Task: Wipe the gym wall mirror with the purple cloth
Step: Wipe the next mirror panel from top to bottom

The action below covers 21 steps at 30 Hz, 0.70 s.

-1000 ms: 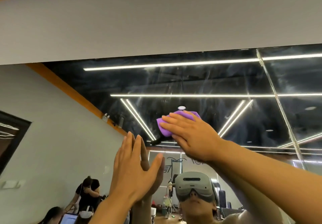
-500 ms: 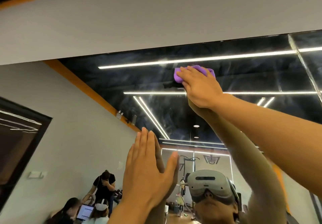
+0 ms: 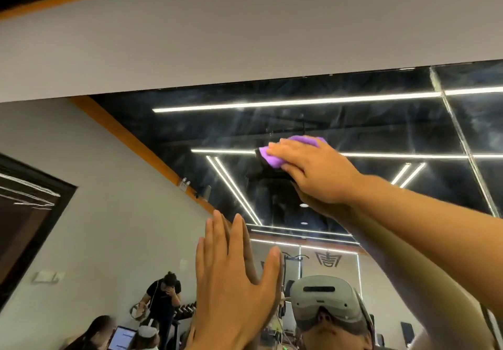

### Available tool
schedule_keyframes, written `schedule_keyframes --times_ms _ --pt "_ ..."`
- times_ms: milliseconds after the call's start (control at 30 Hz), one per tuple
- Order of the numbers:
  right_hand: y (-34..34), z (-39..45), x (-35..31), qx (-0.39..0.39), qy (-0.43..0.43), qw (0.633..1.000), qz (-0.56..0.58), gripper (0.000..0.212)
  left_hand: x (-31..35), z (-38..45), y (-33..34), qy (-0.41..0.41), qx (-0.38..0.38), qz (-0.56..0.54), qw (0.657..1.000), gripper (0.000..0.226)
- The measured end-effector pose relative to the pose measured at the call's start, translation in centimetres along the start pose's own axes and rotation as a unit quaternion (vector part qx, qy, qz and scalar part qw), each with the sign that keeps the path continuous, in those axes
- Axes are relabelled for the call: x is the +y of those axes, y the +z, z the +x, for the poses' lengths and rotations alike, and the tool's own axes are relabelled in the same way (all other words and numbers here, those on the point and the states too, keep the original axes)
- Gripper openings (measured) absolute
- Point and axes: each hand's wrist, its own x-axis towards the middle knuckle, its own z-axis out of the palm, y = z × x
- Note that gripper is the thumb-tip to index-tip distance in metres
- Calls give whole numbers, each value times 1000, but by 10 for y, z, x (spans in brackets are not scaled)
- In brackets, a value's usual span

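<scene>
The wall mirror (image 3: 367, 132) fills the middle and right of the head view, streaked and reflecting ceiling light strips. My right hand (image 3: 315, 172) presses the bunched purple cloth (image 3: 275, 156) flat against the glass high up, fingers straight over it; most of the cloth is hidden under the hand. My left hand (image 3: 234, 281) lies flat on the mirror lower down, fingers straight and spread, holding nothing.
A grey wall band (image 3: 245, 36) runs above the mirror's top edge. A vertical seam (image 3: 462, 142) splits the mirror panels at the right. The reflection shows me with a headset (image 3: 324, 300), other people (image 3: 163, 295) and a laptop (image 3: 121, 338) at bottom left.
My right hand swept the cloth up the glass, then came back down a little and to the left. My left hand has stayed flat on the mirror.
</scene>
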Motion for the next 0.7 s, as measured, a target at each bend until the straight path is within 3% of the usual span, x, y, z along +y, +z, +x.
schedule_keyframes --times_ms 300,567,700 --pt "-35 85 63 51 185 980 -56 38 -1 10 -4 -10 8 34 999 81" --pt "-8 -31 0 34 12 998 -56 52 -1 0 -7 -14 13 2 1000 89" --pt "15 -119 -43 -56 -51 996 -46 53 7 -19 0 -10 12 -25 1000 84"
